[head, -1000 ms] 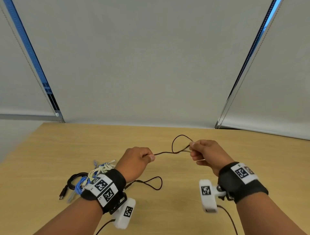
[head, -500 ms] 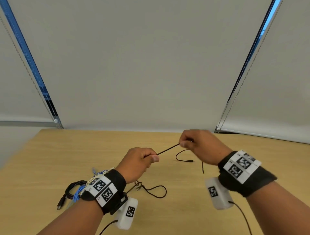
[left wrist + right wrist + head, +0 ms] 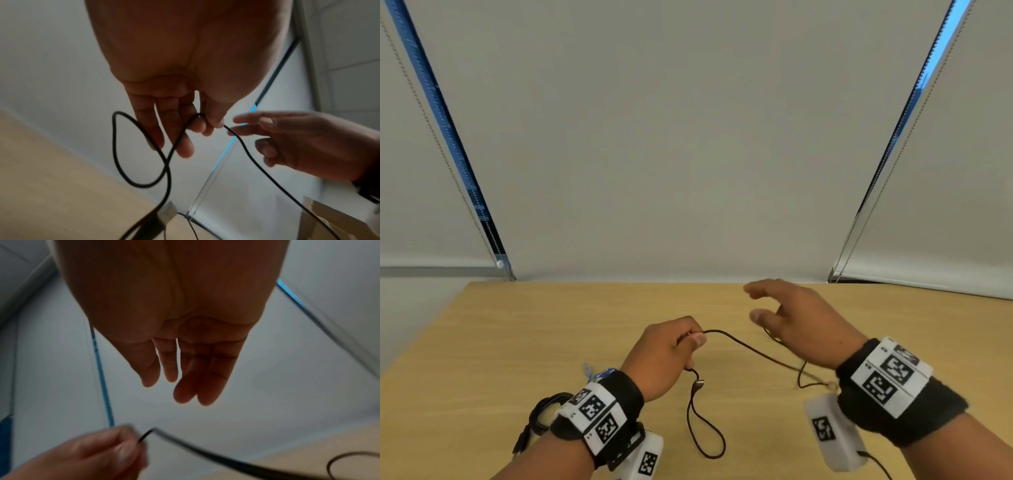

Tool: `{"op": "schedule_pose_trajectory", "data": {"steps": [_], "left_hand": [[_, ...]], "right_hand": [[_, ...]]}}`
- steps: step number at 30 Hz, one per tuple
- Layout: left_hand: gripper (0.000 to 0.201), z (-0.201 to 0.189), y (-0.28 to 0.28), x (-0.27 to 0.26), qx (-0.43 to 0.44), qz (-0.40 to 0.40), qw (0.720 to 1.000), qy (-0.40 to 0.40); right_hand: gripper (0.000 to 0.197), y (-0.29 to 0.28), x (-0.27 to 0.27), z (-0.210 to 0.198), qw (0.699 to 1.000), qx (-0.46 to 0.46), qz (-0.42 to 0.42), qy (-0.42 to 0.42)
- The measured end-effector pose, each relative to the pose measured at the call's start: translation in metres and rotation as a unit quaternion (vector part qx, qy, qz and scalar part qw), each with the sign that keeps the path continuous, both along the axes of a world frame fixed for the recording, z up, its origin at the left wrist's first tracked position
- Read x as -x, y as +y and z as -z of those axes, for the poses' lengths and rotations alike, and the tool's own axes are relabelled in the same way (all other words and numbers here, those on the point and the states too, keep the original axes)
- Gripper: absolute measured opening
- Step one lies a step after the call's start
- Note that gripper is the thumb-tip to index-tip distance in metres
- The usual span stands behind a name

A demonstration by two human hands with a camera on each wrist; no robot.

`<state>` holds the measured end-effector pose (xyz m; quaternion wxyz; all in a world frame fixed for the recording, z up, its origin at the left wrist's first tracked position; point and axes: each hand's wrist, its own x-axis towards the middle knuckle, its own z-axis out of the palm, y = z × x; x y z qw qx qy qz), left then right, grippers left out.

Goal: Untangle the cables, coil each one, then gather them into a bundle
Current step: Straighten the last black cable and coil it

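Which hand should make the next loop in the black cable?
Right. The right hand is open and holds nothing, beside the slack. The left hand already pinches the black cable, so it should anchor the coil.

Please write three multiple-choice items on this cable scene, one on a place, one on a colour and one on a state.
1. Where do the other cables lie?
A. On the table beside the left wrist
B. At the table's far edge
C. In the right hand

2. What colour is the thin cable being handled?
A. White
B. Black
C. Red

3. How is the right hand?
A. Pinching the cable
B. Closed in a fist
C. Open, holding nothing

Key: 1 A, the head view shows them on the table by that wrist. 2 B, it is dark in every view. 3 C, its fingers are spread; only the left hand pinches the cable.
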<state>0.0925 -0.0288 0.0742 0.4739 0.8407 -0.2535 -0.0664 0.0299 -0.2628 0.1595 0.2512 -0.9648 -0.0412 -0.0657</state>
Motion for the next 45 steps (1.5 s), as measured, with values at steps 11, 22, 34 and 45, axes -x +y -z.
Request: {"op": "schedule_pose_trajectory", "data": {"steps": [11,22,34,45], "left_hand": [[0.021,-0.008,-0.006,-0.01,-0.054,0.044,0.994,-0.079],[0.023,0.009,-0.025,0.006,-0.207,-0.082,0.974,-0.049],[0.018,0.005,-0.035,0.033,-0.139,-0.04,0.988,-0.057],[0.014,-0.002,0.002,0.016,0.116,-0.026,0.99,0.075]], "right_hand": [[0.018,-0.011,-0.013,-0.003,0.998,0.03,-0.052,-0.007],[0.017,-0.107,-0.039,-0.026,0.999,-0.032,-0.035,-0.02],[0.041,-0.022,-0.002,0.042,0.982,0.1,-0.162,0.002],[0.025,0.003,-0.002,0.045,0.98,0.136,-0.144,0.028]]}}
